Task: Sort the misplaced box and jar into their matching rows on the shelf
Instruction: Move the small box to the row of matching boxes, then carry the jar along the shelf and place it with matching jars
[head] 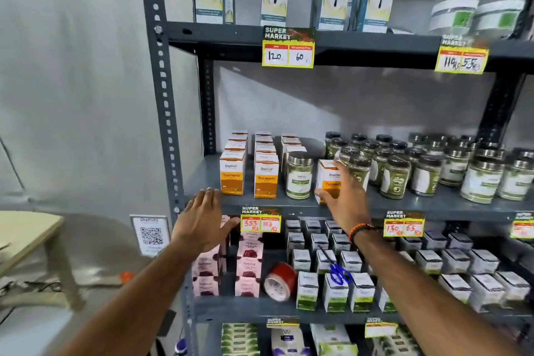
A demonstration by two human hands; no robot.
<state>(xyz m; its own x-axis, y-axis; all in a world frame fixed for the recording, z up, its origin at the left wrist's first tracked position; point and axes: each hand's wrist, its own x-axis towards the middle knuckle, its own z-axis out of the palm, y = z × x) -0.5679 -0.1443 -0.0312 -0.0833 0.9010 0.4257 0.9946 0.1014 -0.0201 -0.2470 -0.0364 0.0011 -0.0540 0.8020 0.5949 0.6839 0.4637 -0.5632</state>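
Middle shelf (404,205): our right hand (345,199) grasps the stray turmeric box (328,179) (beside the misplaced jar (299,175)); left hand (203,220) open, empty.

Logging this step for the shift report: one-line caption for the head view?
Right hand grips the misplaced Turmeric box beside the stray jar; left hand hovers open.
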